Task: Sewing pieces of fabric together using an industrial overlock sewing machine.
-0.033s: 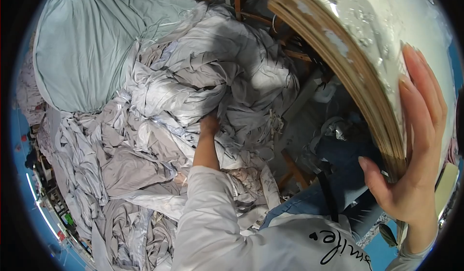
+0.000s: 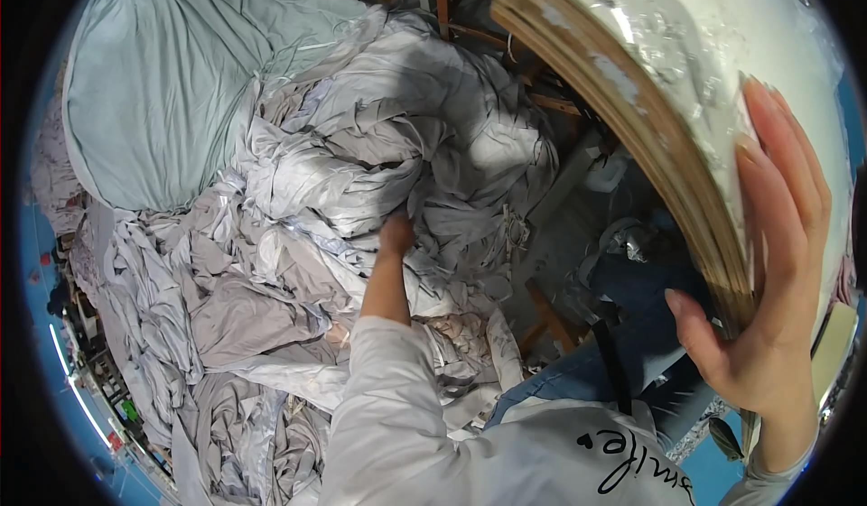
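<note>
My left hand (image 2: 396,234) reaches into a large heap of crumpled pale grey and white cloth (image 2: 334,194). Its fingers are buried among the folds, so their grip is hidden. On the right, my right hand (image 2: 778,262) lies along the edge of a white-topped table (image 2: 659,82). Its fingers are stretched out on the top and the thumb stands apart by the layered wooden rim (image 2: 623,100). Nothing is held in that hand.
Pale green cloth (image 2: 163,91) is bunched at the far left. Wooden legs (image 2: 551,312) and plastic scraps (image 2: 628,240) lie below the table, beside my jeans (image 2: 578,362). A lit strip (image 2: 68,371) shows at the left rim.
The table edge and my right hand appear slightly further left in view. My left hand has shifted very little, and the cloth heap looks the same.
</note>
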Action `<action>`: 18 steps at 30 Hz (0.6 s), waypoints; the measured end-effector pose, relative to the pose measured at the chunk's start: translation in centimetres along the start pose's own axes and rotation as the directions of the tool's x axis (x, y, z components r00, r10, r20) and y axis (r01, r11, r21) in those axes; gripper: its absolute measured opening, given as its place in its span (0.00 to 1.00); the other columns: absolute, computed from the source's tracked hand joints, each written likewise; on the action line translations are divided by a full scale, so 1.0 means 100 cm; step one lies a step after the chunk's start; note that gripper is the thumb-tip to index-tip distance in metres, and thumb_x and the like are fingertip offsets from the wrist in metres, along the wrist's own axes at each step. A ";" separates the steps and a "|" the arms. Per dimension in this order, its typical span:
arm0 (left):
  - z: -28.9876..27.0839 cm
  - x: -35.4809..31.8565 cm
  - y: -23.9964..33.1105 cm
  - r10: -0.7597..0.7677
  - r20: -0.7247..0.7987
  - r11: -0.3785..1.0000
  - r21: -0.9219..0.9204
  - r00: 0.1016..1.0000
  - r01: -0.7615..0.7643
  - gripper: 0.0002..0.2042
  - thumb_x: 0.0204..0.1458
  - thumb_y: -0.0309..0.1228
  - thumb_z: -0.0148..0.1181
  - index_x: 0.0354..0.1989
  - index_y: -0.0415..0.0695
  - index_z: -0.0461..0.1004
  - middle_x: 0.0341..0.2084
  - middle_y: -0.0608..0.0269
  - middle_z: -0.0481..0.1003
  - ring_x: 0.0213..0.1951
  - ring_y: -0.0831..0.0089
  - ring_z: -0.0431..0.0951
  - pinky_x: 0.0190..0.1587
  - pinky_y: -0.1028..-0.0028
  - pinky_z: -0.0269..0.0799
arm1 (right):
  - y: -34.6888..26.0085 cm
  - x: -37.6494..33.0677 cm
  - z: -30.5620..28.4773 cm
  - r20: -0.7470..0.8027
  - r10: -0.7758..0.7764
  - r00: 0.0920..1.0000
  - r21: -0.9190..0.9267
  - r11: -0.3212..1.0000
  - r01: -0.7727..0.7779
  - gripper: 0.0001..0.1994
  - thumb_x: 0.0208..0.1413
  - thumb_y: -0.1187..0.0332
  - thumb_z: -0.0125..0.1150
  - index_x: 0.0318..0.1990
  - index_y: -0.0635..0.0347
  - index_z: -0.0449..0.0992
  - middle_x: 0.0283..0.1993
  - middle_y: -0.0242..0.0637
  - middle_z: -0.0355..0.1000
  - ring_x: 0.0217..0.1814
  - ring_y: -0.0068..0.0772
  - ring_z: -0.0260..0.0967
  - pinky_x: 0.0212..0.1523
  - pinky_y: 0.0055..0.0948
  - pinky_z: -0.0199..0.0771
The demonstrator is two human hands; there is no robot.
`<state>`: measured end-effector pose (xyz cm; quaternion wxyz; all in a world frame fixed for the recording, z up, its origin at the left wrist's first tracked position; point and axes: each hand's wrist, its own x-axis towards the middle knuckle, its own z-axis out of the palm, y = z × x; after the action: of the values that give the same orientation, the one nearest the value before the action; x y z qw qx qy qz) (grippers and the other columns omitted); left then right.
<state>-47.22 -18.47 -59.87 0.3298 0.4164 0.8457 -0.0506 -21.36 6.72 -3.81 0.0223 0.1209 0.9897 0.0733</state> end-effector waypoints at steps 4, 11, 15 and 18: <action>0.023 -0.046 0.073 0.184 -0.421 0.928 -0.224 0.888 -0.298 0.15 0.59 0.40 0.44 0.39 0.41 0.72 0.31 0.46 0.75 0.36 0.46 0.75 0.35 0.56 0.71 | -0.011 0.004 0.006 -0.087 -0.012 0.996 0.020 1.000 0.013 0.42 0.30 0.74 0.62 0.61 0.62 0.57 0.66 0.52 0.53 0.69 0.56 0.48 0.66 0.47 0.48; -0.148 -0.247 0.231 0.247 -0.214 0.598 -0.734 0.945 -0.323 0.13 0.56 0.38 0.53 0.40 0.40 0.70 0.25 0.45 0.73 0.31 0.48 0.75 0.35 0.60 0.70 | -0.027 -0.011 -0.013 -0.167 0.178 0.970 0.264 0.956 -0.130 0.41 0.28 0.75 0.68 0.59 0.60 0.61 0.66 0.42 0.55 0.68 0.47 0.49 0.65 0.42 0.50; -0.253 -0.321 0.230 0.422 -0.297 0.320 -0.835 0.856 -0.447 0.12 0.56 0.37 0.56 0.38 0.39 0.71 0.23 0.60 0.71 0.26 0.73 0.69 0.31 0.71 0.67 | -0.025 -0.017 -0.012 -0.352 -0.049 0.935 0.387 0.902 0.193 0.39 0.32 0.64 0.72 0.58 0.59 0.64 0.62 0.42 0.60 0.66 0.45 0.53 0.64 0.40 0.54; -0.357 -0.378 0.216 0.451 -0.262 0.496 -0.721 0.853 -0.484 0.11 0.54 0.36 0.58 0.36 0.39 0.72 0.23 0.70 0.70 0.26 0.83 0.66 0.28 0.79 0.64 | -0.053 -0.039 -0.012 -0.255 -0.035 0.966 0.867 0.435 0.245 0.36 0.37 0.55 0.71 0.55 0.61 0.67 0.58 0.42 0.65 0.61 0.43 0.60 0.60 0.36 0.59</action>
<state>-33.22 -16.96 -5.38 0.4589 0.4501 0.6464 0.4111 -18.87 0.49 -3.34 -0.1375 0.0239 0.8832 -0.4478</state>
